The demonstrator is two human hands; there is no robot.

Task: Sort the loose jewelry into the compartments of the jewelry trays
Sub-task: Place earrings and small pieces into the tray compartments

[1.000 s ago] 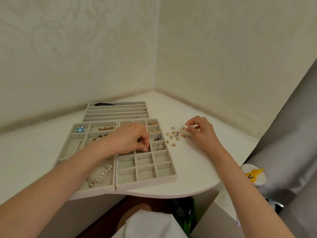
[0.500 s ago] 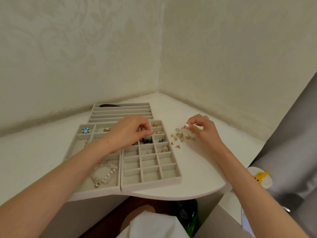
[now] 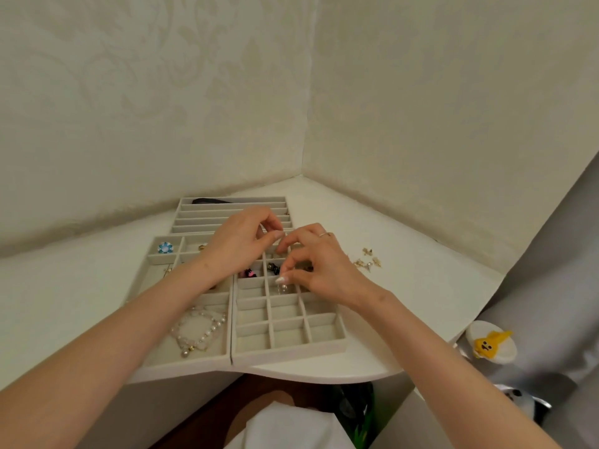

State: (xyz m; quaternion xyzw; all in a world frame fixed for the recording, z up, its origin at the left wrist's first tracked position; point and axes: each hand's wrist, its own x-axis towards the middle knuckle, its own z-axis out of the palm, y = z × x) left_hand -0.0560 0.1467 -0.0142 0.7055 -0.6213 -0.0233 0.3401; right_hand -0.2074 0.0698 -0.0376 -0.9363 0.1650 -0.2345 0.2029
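Three grey jewelry trays lie on the white corner table. Both hands hover over the grid tray (image 3: 291,351) with its small compartments. My right hand (image 3: 319,270) pinches a small pearl earring (image 3: 283,288) between thumb and forefinger, low over a middle compartment. My left hand (image 3: 243,243) has curled fingers over the tray's far end, thumb and forefinger tips close together; whether they hold anything is hidden. Dark and pink pieces (image 3: 249,273) sit in nearby compartments. The loose jewelry pile (image 3: 368,259) lies on the table to the right.
The left tray (image 3: 152,361) holds a pearl bracelet (image 3: 197,328) and a blue flower brooch (image 3: 165,247). A long-slot tray (image 3: 227,217) sits behind. The table's curved front edge (image 3: 324,375) is near. A yellow-and-white plush (image 3: 491,343) and a grey curtain (image 3: 567,254) are to the right.
My right hand left the loose pile and moved left over the grid tray with a pearl earring. My left hand rose toward the tray's far end. The camera tilted slightly.
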